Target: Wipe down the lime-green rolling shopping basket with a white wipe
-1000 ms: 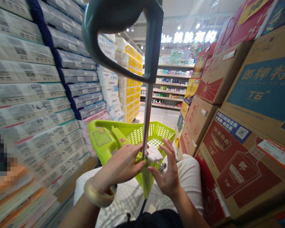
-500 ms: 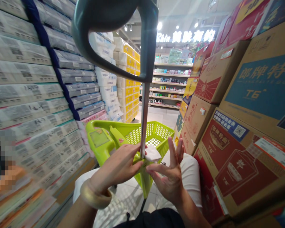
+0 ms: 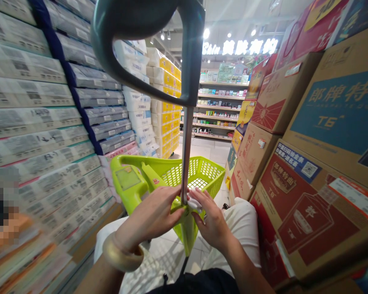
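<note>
A lime-green rolling shopping basket (image 3: 214, 173) stands tilted between my white-trousered knees. Its metal handle pole (image 3: 186, 151) rises toward me and ends in a grey loop handle (image 3: 188, 81). My left hand (image 3: 156, 212) is closed around the foot of the pole, where it meets the basket; its fingers pass behind the pole and the thumb stays in front. My right hand (image 3: 213, 220) is closed on a folded white tissue (image 3: 194, 203) right beside the pole, fingers on top and thumb below. The tissue is mostly covered by these fingers.
Stacked plastic-wrapped packs (image 3: 27, 94) line the left side, with yellow-and-white packs (image 3: 168, 106) farther on. Cardboard cartons (image 3: 313, 204) rise close on the right. Lit shelves (image 3: 221, 106) hold small goods at the back, beyond a tiled floor (image 3: 208, 145).
My right hand, its fingers spread beside the tissue before, has come in leftward and closed over it, and the tissue is now bunched smaller. My left hand and the basket hold their place.
</note>
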`<state>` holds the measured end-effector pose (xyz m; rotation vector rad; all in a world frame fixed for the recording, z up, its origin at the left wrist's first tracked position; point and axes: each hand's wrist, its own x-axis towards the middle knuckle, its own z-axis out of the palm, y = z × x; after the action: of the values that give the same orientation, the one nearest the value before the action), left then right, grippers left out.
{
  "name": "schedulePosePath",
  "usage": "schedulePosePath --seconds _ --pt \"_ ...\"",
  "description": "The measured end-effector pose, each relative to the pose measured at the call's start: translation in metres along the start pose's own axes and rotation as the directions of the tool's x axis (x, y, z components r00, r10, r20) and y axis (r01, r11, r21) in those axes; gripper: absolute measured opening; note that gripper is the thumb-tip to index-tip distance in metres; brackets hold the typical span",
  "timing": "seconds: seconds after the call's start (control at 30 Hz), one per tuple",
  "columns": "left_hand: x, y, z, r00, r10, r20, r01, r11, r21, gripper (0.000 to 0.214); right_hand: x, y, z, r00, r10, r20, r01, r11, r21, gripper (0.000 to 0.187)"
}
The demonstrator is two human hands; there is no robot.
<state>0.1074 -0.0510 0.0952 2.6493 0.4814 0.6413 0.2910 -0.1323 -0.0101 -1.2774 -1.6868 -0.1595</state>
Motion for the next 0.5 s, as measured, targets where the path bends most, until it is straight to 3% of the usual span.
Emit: schedulePosePath --seconds 0.1,0.27,0.5 --pt "0.0 0.0 -0.002 1.0 0.01 0.012 -0.01 1.0 0.0 0.029 0.0 0.012 0.005 1.0 -0.019 -0.004 0.019 0.998 0.062 0.054" --pt "-0.004 0.0 -0.007 1.0 0.026 0.007 -0.026 1.0 -0.016 0.033 0.002 0.022 0.006 0.992 0.039 -0.122 -0.037 0.999 0.014 0.044" --pt "-0.01 -0.003 -0.013 0.999 0.038 0.013 -0.037 0.997 -0.066 0.031 0.005 0.001 0.01 1.0 -0.009 -0.025 0.012 0.992 0.128 0.047"
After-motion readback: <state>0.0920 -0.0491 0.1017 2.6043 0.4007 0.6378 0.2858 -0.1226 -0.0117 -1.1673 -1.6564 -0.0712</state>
